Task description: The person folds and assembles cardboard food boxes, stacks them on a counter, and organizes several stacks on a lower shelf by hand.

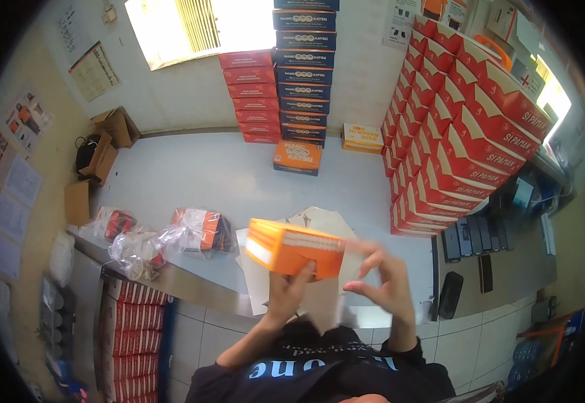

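Observation:
An orange and white cardboard box [309, 252] is held above the table, tilted, near its front edge. My left hand [290, 291] grips the box from below, with the thumb against its orange side. At the box's right end is my right hand [381, 279], slightly blurred, its thumb and fingers apart with nothing between them. Its index fingertip is close to the box's corner; whether it touches I cannot tell. Under and behind the box lie pale flat sheets of paper or card [255, 293], partly hidden by the box and my arms.
Plastic-wrapped orange and dark packs [202, 230] lie left on the table [165, 168]. Stacks of red boxes [250, 94] and dark blue boxes [304, 77] stand at the back, a small orange box [297, 158] before them. Tall red-and-white box stacks [450, 134] fill the right.

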### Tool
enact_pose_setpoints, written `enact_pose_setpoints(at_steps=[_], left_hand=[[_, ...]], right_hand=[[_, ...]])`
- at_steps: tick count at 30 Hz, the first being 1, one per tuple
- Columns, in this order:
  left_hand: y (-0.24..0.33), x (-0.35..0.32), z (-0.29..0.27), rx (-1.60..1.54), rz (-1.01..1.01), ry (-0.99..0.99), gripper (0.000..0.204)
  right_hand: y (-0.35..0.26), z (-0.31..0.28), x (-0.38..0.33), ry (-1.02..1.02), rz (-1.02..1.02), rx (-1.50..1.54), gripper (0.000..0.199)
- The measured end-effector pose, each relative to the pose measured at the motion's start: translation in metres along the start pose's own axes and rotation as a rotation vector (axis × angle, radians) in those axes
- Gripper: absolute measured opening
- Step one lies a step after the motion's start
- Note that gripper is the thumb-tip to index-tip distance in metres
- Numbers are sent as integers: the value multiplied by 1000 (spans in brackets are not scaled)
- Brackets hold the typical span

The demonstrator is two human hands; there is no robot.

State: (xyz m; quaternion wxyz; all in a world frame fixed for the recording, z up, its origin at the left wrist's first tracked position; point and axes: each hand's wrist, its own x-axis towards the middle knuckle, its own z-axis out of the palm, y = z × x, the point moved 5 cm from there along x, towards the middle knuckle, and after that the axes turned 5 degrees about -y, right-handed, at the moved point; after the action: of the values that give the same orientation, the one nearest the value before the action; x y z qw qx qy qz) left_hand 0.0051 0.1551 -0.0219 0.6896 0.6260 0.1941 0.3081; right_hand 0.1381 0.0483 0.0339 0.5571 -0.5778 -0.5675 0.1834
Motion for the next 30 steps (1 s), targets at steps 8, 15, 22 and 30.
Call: enact_pose_setpoints(at_steps=[8, 15, 22, 30], left_hand=[[39, -39, -6, 276, 304, -1170, 54], [57, -6, 3, -176, -156, -886, 103], [71, 7, -22, 781, 283, -407, 95], [47, -10, 7, 563, 377, -447, 128]], right_hand=[[-2, -32, 19, -520, -2, -110, 28], [4, -18, 21, -671, 2, 533, 56], [-32, 9, 6, -423, -150, -319, 56], [-78, 15, -12, -399, -518, -85, 11]])
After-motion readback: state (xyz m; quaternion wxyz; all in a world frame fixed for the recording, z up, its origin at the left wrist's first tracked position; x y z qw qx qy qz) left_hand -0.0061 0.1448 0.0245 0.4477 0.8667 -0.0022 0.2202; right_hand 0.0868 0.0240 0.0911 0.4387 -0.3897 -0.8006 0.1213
